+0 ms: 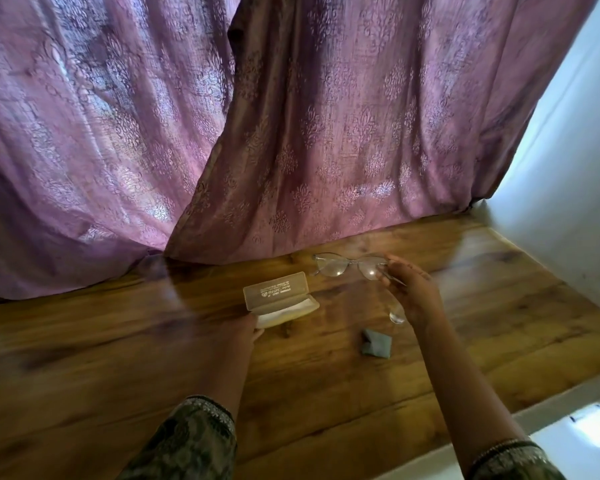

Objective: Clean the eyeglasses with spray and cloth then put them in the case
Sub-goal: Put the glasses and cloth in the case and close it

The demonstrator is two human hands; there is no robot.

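Note:
The eyeglasses [347,266], thin-framed with clear lenses, hang above the wooden table, pinched at their right temple by my right hand [409,289]. A beige glasses case [278,301] lies open on the table, its lid raised and a white lining showing. My left hand [246,329] touches the case's near left corner; its fingers are partly hidden behind the case. A folded grey cloth [376,342] rests on the table below my right hand. Just left of my right wrist shows a small clear round object [397,315], possibly the spray bottle.
The wooden table [118,341] runs to a white edge at the right front. Purple patterned curtains [291,133] hang down to the table's far edge. At the right rises a white wall [568,168].

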